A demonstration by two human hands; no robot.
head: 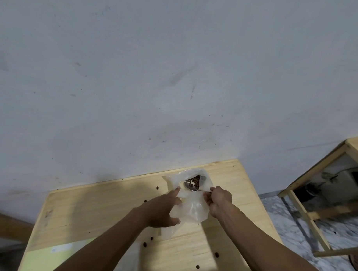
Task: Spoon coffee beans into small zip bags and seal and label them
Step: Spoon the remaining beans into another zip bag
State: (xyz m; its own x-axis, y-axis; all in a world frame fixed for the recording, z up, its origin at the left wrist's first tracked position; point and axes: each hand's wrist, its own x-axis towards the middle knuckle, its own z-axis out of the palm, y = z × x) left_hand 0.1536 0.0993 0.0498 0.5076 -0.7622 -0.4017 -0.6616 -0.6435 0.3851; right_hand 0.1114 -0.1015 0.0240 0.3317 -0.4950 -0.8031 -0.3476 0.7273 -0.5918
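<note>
Two bare hands work over a pale wooden tabletop [102, 213] pushed against a scuffed grey-white wall [156, 73], seen from a head-worn camera looking down.

At the far edge of the tabletop sits a large clear plastic bag [195, 174], its mouth open and a heap of brown coffee beans [194, 181] visible inside. A metal spoon [189, 186] has its bowl in the mouth of that bag, just beside the beans. The right hand [219, 200] holds the spoon's thin handle, fingers [207, 197] curled together and clamped on it.

The left hand [161, 209] reaches forward with its index finger stretched out and touching the near edge of the large bag. Its other fingers are loosely spread; the thumb lies against a smaller clear zip bag [191, 212], which lies between the two hands on the tabletop. Whether the left hand actually grips that bag cannot be told.

Several loose beans [145, 244] lie scattered on the tabletop, some near the front, one beside the large bag.

To the right stands a second wooden table [315, 164] on a marbled grey floor [288, 230], well apart.
</note>
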